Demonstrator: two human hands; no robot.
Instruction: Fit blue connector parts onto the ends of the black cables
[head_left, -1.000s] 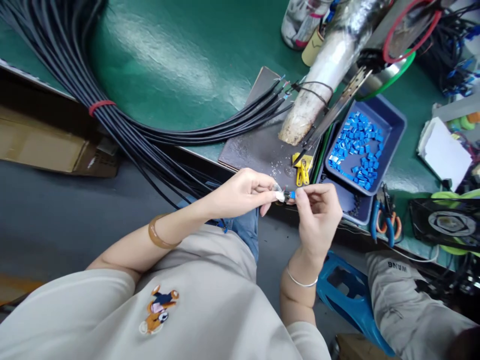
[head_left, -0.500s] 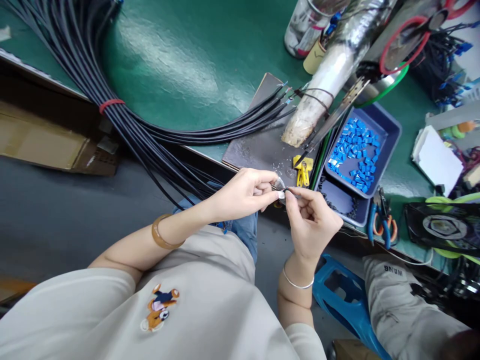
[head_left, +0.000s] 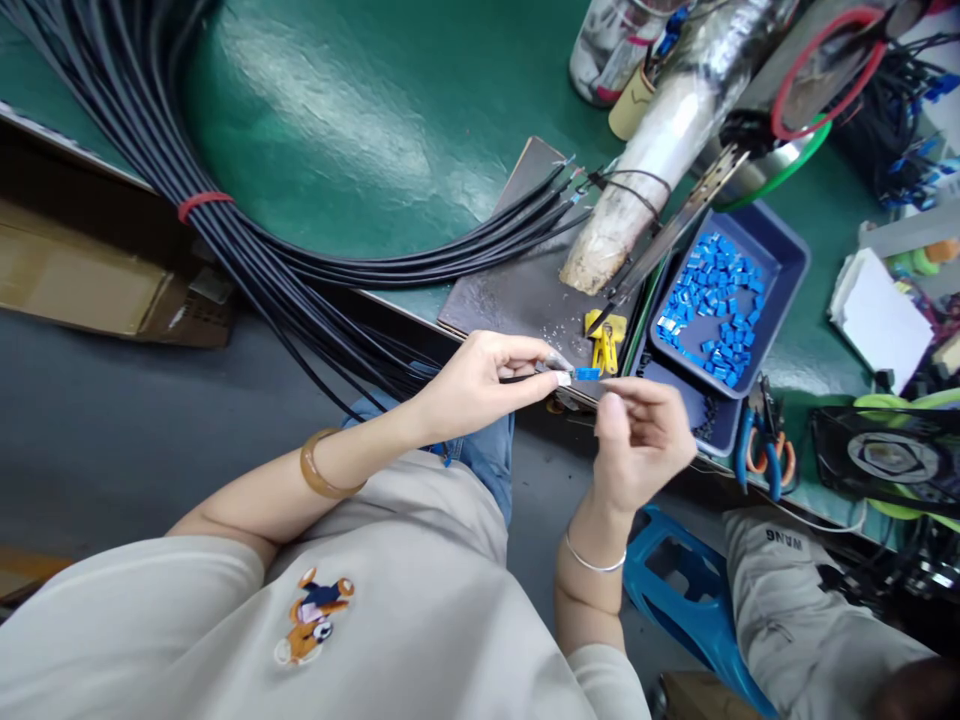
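In the middle of the head view, my left hand (head_left: pixel 499 380) is closed, pinching a thin black cable just behind its tip. A small blue connector (head_left: pixel 586 374) sticks out past the thumb and forefinger. My right hand (head_left: pixel 637 430) is just to the right of the connector, apart from it. Its fingers are loosely curled, the thumb is blurred, and nothing shows in them. A large bundle of black cables (head_left: pixel 247 235), tied with a red band (head_left: pixel 205 204), runs across the bench's front edge. Several of its stripped ends lie on a dark board (head_left: pixel 517 290).
Right of the hands are a tray of blue connectors (head_left: pixel 784 255), a lower tray (head_left: pixel 724 430) with small black parts and pliers (head_left: pixel 761 440). A yellow tool (head_left: pixel 606 340) lies beyond my fingers; a wrapped tube (head_left: pixel 637 180) overhangs the board. A blue stool (head_left: pixel 682 600) stands below, beside another person's clothed leg (head_left: pixel 787 600).
My right hand has come off the cable tip and moved slightly right. The blue connector, hidden between my fingers before, now shows at the tip. My left hand keeps its pinch.
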